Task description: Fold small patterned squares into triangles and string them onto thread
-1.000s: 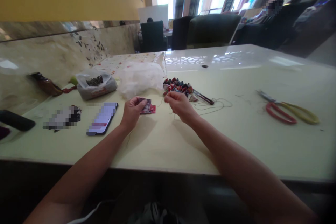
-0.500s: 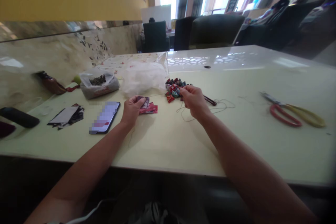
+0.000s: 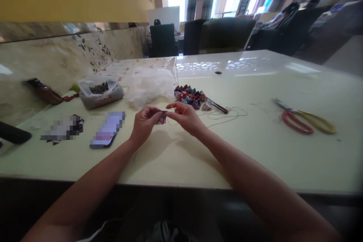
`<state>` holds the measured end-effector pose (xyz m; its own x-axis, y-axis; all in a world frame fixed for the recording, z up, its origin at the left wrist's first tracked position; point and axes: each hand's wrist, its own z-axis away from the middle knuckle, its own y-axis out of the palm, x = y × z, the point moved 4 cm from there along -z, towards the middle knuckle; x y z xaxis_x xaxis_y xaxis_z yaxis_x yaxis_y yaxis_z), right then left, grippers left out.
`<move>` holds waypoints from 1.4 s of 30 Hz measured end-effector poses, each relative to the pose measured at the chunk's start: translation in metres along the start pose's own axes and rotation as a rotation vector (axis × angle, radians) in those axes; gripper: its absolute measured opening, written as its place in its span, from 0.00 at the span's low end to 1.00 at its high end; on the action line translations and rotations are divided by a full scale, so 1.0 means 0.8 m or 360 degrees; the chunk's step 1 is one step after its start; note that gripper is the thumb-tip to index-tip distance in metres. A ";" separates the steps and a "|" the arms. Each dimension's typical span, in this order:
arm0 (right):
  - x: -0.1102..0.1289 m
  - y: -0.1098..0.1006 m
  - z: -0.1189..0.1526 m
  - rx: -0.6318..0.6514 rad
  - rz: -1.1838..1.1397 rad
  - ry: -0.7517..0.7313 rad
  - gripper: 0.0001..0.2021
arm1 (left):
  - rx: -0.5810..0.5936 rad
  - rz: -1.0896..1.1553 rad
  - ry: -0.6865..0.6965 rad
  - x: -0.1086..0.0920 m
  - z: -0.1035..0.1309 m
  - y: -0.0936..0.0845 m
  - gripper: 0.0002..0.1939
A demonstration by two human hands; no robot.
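Note:
My left hand (image 3: 145, 124) pinches a small purplish patterned fabric piece (image 3: 161, 118) between thumb and fingers, above the table. A bit of red shows at the fabric's lower right edge. My right hand (image 3: 185, 118) meets the fabric's right edge with its thumb and fingertips; a needle, if there is one, is too small to see. Behind my right hand lies a heap of small stuffed fabric pieces (image 3: 188, 94), with one lighter piece (image 3: 206, 106) beside it. Dark thin-handled snips or tweezers (image 3: 217, 105) rest at its right, near loose thread (image 3: 234, 111).
Scissors (image 3: 297, 119) with red and yellow handles lie at right. White stuffing (image 3: 150, 87) and a plastic bag (image 3: 103, 98) of dark bits stand behind my left hand. A phone (image 3: 109, 130), fabric scraps (image 3: 64, 128), a brown bottle (image 3: 45, 90) and a black object (image 3: 14, 133) are at left.
My right hand has come back left from the heap to the fabric in my left hand. The lighter stuffed piece is now uncovered. The view has shifted slightly to the right.

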<state>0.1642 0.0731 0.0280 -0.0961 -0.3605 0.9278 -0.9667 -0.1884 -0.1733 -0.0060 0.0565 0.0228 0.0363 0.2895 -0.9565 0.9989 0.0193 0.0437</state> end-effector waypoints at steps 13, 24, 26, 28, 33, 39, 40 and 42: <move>0.029 -0.001 0.022 -0.0220 0.0573 -0.0497 0.06 | -0.0100 -0.0801 0.1375 -0.047 0.014 -0.006 0.03; 0.035 0.000 0.025 -0.0170 0.0452 -0.0490 0.08 | -0.0141 -0.1293 0.1866 -0.055 0.028 -0.005 0.06; 0.036 0.000 0.025 -0.0168 0.0426 -0.0478 0.07 | -0.0146 -0.1335 0.1918 -0.057 0.029 -0.004 0.06; 0.037 -0.001 0.025 -0.0195 0.0354 -0.0440 0.05 | -0.0138 -0.1352 0.1970 -0.058 0.031 -0.003 0.08; 0.029 -0.007 0.016 -0.0063 -0.0032 -0.0131 0.10 | -0.0126 -0.1461 0.2030 -0.059 0.032 -0.003 0.09; 0.014 0.003 0.011 0.0216 -0.0580 0.0327 0.20 | -0.0040 -0.1548 0.2144 -0.061 0.036 0.003 0.11; 0.013 0.003 0.011 0.0207 -0.0601 0.0346 0.20 | -0.0038 -0.1548 0.2151 -0.062 0.036 0.004 0.11; 0.015 0.004 0.011 0.0176 -0.0626 0.0360 0.19 | -0.0047 -0.1550 0.2152 -0.062 0.036 0.005 0.11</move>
<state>0.1624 0.0606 0.0355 0.2114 -0.0361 0.9767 -0.9102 -0.3715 0.1832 -0.0032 0.0143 0.0624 -0.6250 0.7229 0.2947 0.6285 0.6898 -0.3593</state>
